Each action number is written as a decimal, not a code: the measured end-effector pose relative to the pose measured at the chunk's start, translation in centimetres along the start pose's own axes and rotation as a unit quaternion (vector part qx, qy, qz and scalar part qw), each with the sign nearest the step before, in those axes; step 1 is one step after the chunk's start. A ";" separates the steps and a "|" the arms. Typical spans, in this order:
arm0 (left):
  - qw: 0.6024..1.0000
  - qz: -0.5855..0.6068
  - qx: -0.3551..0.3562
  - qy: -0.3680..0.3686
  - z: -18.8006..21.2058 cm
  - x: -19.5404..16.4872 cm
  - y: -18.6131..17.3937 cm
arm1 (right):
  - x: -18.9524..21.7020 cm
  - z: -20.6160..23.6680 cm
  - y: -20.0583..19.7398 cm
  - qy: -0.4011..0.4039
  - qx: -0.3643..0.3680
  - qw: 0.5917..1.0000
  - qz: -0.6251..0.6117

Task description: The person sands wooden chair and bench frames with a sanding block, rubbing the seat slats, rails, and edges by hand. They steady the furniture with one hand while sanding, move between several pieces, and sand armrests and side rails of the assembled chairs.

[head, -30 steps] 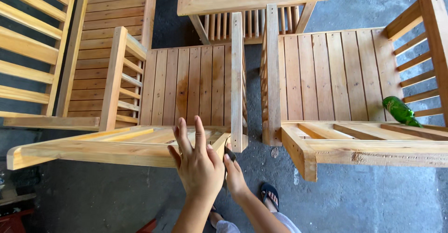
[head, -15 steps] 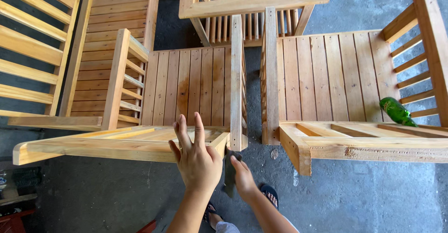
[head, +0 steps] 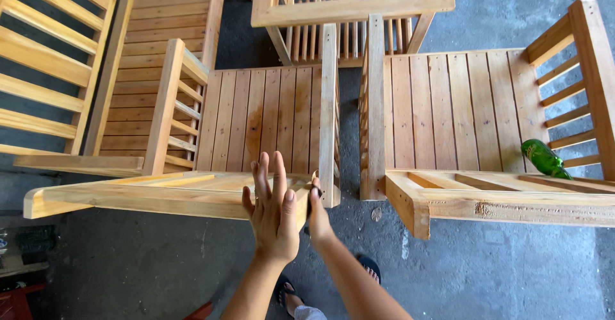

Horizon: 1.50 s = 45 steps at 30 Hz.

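I look down on unfinished wooden chairs. My left hand point(head: 274, 212) lies flat, fingers spread, on the top rail of the backrest point(head: 147, 195) of the left chair point(head: 269, 121). My right hand point(head: 318, 214) reaches below that rail near the chair's right corner post point(head: 328, 112); its fingers are tucked behind the wood, so what they touch is hidden. A second slatted chair point(head: 461, 112) stands close on the right.
A green bottle point(head: 543, 158) lies on the right chair's seat near its armrest. A third chair frame point(head: 352, 6) stands behind, and a slatted bench point(head: 70, 64) at the left. My sandalled feet point(head: 368, 265) stand on grey concrete floor point(head: 512, 269).
The view has shifted slightly. My left hand stays on the rail; my right hand has moved up toward the chair's right corner.
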<state>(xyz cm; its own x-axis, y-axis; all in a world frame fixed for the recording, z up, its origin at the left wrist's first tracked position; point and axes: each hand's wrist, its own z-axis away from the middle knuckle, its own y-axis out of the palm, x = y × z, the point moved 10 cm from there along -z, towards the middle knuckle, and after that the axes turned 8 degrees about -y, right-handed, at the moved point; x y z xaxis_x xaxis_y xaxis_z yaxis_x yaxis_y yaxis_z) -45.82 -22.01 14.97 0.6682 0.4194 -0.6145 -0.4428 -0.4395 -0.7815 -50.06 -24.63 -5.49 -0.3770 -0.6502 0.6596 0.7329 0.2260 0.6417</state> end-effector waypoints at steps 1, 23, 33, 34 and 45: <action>1.000 0.005 0.006 -0.007 -0.1 0.1 0.1 | 0.4 -0.6 -0.2 0.016 -0.017 1.000 0.002; 0.999 -0.040 -0.028 0.025 -2.8 0.9 -0.5 | 4.4 8.7 5.1 -0.174 0.122 0.977 0.029; 0.997 -0.073 -0.011 0.015 -2.6 1.2 0.3 | 4.5 -0.4 1.8 -0.131 0.079 0.986 0.068; 0.997 -0.080 -0.011 0.020 -2.4 1.2 0.4 | 4.4 -0.5 1.3 -0.136 0.066 0.984 0.096; 0.922 0.188 0.288 -0.175 -9.0 5.8 8.6 | 15.1 -5.2 -2.0 -0.231 -0.078 0.914 0.324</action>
<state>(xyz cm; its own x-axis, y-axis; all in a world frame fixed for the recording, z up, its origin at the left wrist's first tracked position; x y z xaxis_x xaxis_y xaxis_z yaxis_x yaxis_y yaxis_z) -40.39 -30.53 5.70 0.2123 0.5987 -0.7724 -0.9156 -0.1544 -0.3713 -54.32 -38.65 1.16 -0.0073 -0.0324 0.9994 0.9456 0.3249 0.0175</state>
